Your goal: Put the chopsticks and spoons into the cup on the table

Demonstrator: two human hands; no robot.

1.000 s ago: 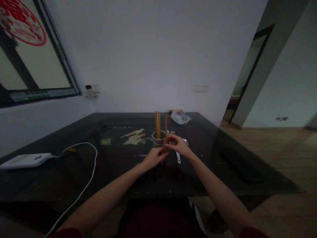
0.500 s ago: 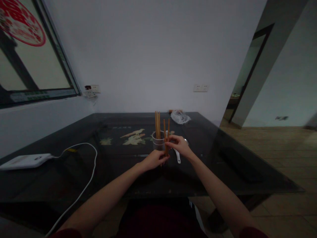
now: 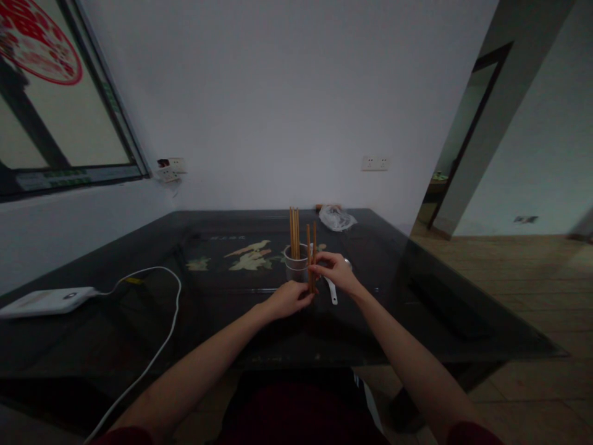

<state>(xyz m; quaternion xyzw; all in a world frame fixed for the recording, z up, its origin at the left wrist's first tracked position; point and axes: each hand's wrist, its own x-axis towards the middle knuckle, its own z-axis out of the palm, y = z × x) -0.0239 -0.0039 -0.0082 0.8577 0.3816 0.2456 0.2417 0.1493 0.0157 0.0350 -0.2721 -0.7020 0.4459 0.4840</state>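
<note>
Two bare hands meet over a dark, glossy tabletop point(image 3: 403, 278), midway between its left and right edges. The right hand point(image 3: 337, 271) pinches a pair of chopsticks point(image 3: 308, 241) between thumb and fingertips, around their middle; its other fingers are loosely curled. The left hand point(image 3: 285, 300), slightly lower, closes thumb and fingers on the lower ends. The pair stands nearly upright, tops a little apart, in front of the right side of a cup point(image 3: 295, 270), which holds several more chopsticks point(image 3: 294, 232).

Both forearms reach in over the near edge, the left from the near left corner's side, the right from the near right's, slanting inward to form a V. The wrists look almost straight, palms turned toward each other.

A white-handled spoon point(image 3: 332, 292) lies just beside the right hand, partly hidden by it. Near the far edge, right of centre, sits a crumpled plastic bag point(image 3: 336, 218).
</note>
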